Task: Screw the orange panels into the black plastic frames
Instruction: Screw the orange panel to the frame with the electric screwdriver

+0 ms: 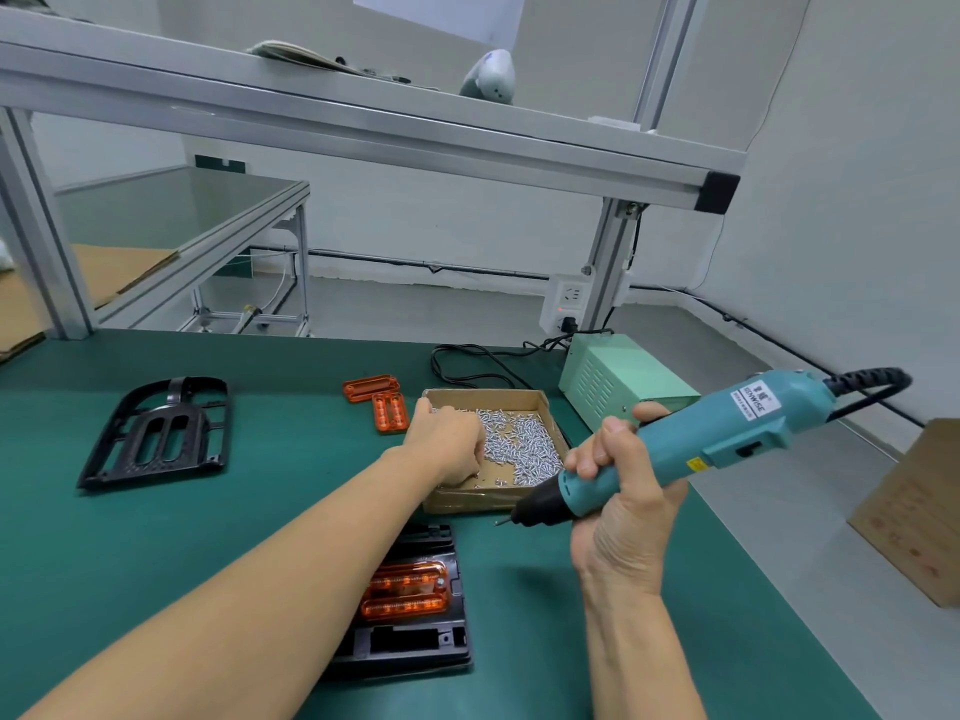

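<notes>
The left hand (448, 443) reaches into a shallow cardboard box (540, 402) of small silver screws (524, 449), knuckles up and fingers curled down into the pile. Whether a screw is already pinched between them cannot be told, since the fingertips are hidden under the hand. The right hand (621, 504) is wrapped firmly around the barrel of a teal electric screwdriver (691, 449), held off the table with its black nose and bit pointing down and to the left, just beside the near corner of the box. A coiled black cable runs from the tool's rear end.

On the green mat (208, 537) nearest the person lies a black plastic frame (415, 641) with an orange panel (406, 587) seated in it, partly covered by the left forearm. A second black frame (156, 433), with no panel in it, lies well apart on the left side of the mat. Two loose orange panels (382, 400) rest touching each other just left of the screw box. Behind the box stands a pale green power supply (618, 379), its cord leading to a wall socket (563, 304).
</notes>
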